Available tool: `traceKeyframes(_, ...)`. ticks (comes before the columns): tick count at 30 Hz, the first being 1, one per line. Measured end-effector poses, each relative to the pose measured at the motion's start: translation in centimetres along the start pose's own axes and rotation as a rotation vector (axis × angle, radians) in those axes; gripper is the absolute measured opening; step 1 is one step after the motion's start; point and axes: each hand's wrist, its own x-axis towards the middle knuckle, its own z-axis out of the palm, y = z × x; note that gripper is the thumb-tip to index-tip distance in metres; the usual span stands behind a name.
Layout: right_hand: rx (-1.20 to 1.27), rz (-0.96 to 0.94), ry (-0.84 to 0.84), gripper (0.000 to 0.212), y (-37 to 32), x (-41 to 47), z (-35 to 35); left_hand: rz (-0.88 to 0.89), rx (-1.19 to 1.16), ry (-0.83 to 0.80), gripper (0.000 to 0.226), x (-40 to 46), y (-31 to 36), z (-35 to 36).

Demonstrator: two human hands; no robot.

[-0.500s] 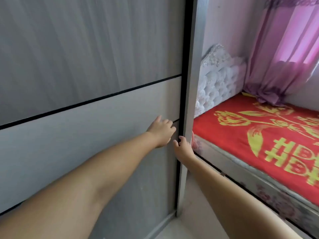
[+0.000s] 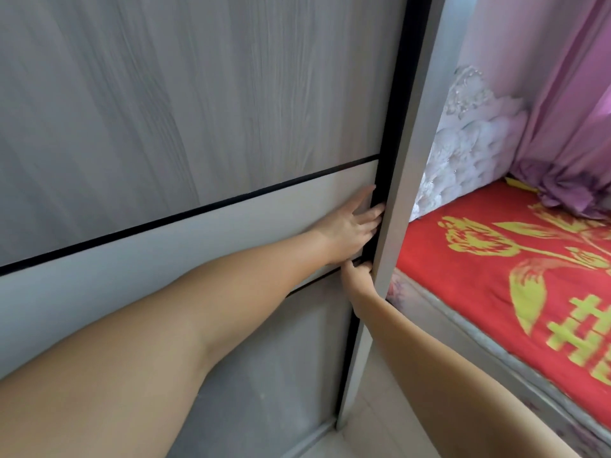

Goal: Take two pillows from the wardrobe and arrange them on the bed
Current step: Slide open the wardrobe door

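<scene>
Left hand (image 2: 348,226) flat on grey wardrobe door (image 2: 198,110), fingers spread, tips at door's black right edge; grip open. Right hand (image 2: 358,276) just below, fingers curled round same edge, partly hidden by wardrobe frame (image 2: 410,180). Door closed, pillows not visible. Bed (image 2: 496,276) with red cover at right, pink curtain (image 2: 568,110) beyond

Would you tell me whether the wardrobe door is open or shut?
Shut: the wardrobe door meets the frame, no interior shows, and both hands' fingertips sit at its edge.
</scene>
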Motion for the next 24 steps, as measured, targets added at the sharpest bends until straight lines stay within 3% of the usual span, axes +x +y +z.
traceKeyframes(5, -0.059, -0.066, -0.047, 0.051, -0.2, -0.4, -1.0, -0.027, -0.112, -0.035, 0.041, 0.9, 0.2, -0.5)
traceKeyframes(13, -0.078, -0.097, -0.212, 0.088, 0.6, -4.5, 0.1, -0.104, -0.043, -0.088, 0.029, -2.2, 1.4, -1.4)
traceKeyframes(16, -0.174, -0.106, -0.233, 0.074, 0.9, -6.5, 1.7, -0.11, -0.063, -0.105, 0.026, -5.4, 1.3, -1.3)
traceKeyframes(20, -0.29, -0.153, -0.233, 0.017, 1.1, -10.1, 4.1, -0.146, -0.101, -0.107, 0.024, -11.0, 1.6, -1.2)
traceKeyframes(24, -0.443, -0.229, -0.292, 0.039, 1.1, -15.5, 7.2, -0.207, -0.135, -0.123, 0.023, -17.7, 2.0, -0.9)
